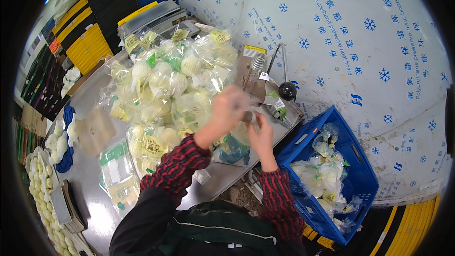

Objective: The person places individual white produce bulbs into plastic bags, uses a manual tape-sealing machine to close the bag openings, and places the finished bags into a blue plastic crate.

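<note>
My right hand (261, 135) has its thumb and fingers pinched on the gathered film of a clear plastic bag (242, 133), right beside a bench-mounted metal device (254, 81). Blurred by motion, my left hand (229, 108) is curled at the same spot; its grip cannot be made out. The device has a coil spring (258, 62) and a lever ending in a black ball knob (287, 90). To the left is a large heap of bagged round pale vegetables (167, 78) in white foam nets. Below my hands lies a teal-and-white packet (233, 151).
A blue plastic crate (362, 170) with several filled bags (325, 174) stands right of the steel table (97, 206). Flat printed bags (119, 170) lie at the left, near a scale (65, 206) and loose pale vegetables (44, 188). A printed panel wall (348, 60) rises behind the device.
</note>
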Demonstrator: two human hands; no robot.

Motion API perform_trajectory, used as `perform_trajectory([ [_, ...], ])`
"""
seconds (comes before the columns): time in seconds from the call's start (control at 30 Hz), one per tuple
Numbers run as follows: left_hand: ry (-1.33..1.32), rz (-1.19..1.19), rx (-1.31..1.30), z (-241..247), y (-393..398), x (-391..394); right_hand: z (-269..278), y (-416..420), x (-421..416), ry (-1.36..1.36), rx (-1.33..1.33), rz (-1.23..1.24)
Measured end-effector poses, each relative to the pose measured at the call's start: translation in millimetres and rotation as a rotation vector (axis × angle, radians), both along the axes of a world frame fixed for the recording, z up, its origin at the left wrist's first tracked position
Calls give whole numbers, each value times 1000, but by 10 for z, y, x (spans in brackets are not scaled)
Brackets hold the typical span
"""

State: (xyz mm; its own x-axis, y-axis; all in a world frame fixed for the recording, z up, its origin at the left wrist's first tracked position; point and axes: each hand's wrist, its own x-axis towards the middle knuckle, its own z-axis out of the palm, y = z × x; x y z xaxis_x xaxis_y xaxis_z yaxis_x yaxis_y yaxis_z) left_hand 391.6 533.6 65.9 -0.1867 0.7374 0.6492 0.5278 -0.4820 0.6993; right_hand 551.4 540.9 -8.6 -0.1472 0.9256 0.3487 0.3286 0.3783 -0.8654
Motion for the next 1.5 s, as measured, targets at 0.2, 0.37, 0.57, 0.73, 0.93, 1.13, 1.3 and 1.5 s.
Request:
perform_trajectory([
  [0.2, -404, -105, -201, -346, 62, -357, 1306, 112, 34, 1120, -688, 407],
  [0.37, -353, -154, -293, -305, 121, -336, 1432, 357, 176, 1070, -689, 584],
  [0.57, 42, -128, -80, 26, -31, -172, -340, -1005, 552, 321, -786, 298],
  [0.73, 225, -39, -8, 108, 14, -131, 554, -710, 440, 628, -631, 311],
  [0.93, 293, -339, 89, 216, -142, 420, -67, -85, 266, 70, -76, 73],
  [1.13, -159, -726, -225, 419, -557, -8, 704, -531, 258, 313, -130, 64],
  [1.3, -10, -695, -287, 666, -687, 17, 673, -603, 495, -95, 201, 260],
  [1.5, 144, -547, -308, 405, -617, -143, 585, -404, 945, -66, 17, 54],
])
